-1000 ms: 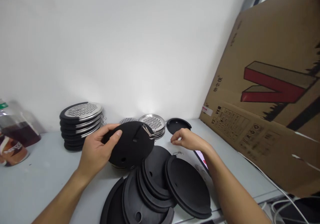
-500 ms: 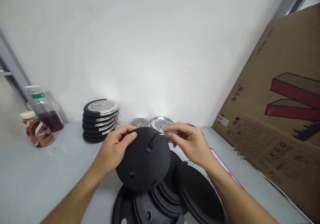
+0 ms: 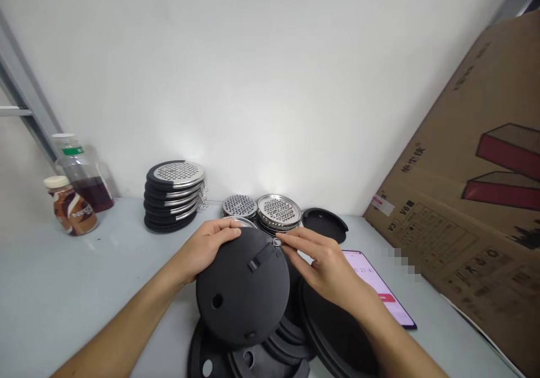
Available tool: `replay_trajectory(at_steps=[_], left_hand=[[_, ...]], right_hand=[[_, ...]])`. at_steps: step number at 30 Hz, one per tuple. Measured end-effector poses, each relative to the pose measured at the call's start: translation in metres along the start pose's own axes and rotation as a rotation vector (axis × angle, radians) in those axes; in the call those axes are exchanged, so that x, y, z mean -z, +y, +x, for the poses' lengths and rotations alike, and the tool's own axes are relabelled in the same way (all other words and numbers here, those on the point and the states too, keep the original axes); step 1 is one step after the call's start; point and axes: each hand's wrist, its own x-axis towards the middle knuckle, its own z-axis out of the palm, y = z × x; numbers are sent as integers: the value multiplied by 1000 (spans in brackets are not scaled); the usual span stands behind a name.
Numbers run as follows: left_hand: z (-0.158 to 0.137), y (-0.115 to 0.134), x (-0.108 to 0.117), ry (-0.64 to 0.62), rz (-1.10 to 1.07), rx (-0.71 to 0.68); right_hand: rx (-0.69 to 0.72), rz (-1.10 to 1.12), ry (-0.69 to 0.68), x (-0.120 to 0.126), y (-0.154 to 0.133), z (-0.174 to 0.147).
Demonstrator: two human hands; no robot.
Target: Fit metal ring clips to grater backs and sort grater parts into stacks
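My left hand (image 3: pixel 206 248) is closed on the upper left edge of a round black cover (image 3: pixel 240 282), thumb in front. The cover is tilted with its slotted, holed face towards me. A metal rim (image 3: pixel 241 220) shows behind its top edge; what it belongs to is mostly hidden. My right hand (image 3: pixel 324 262) pinches a small metal ring (image 3: pixel 276 242) at the upper right end of the cover's slot. Below lie several more round black covers (image 3: pixel 337 322), overlapping in a loose pile.
A stack of black-rimmed perforated metal discs (image 3: pixel 179 174) stands left by the wall. Behind my hands sit metal grater discs (image 3: pixel 278 210) and a black cover (image 3: pixel 324 224). To the right are a phone (image 3: pixel 379 291) and a cardboard box (image 3: pixel 455 198); bottles (image 3: pixel 73 206) stand far left.
The ring has come into plain sight at the cover's slot, between my right fingertips. The held cover has shifted slightly down, and the view has moved, showing more of the phone.
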Motion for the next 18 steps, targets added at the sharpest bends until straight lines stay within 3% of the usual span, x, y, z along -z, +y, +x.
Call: replay_trajectory(at_steps=[8,18], left_hand=[[-3,5,1,23,263,-165],[-1,4,4,11,315,-247]], right_hand=[[-54,-2,57,-4,-4,0],[-16,-73,311,-24,-15,-4]])
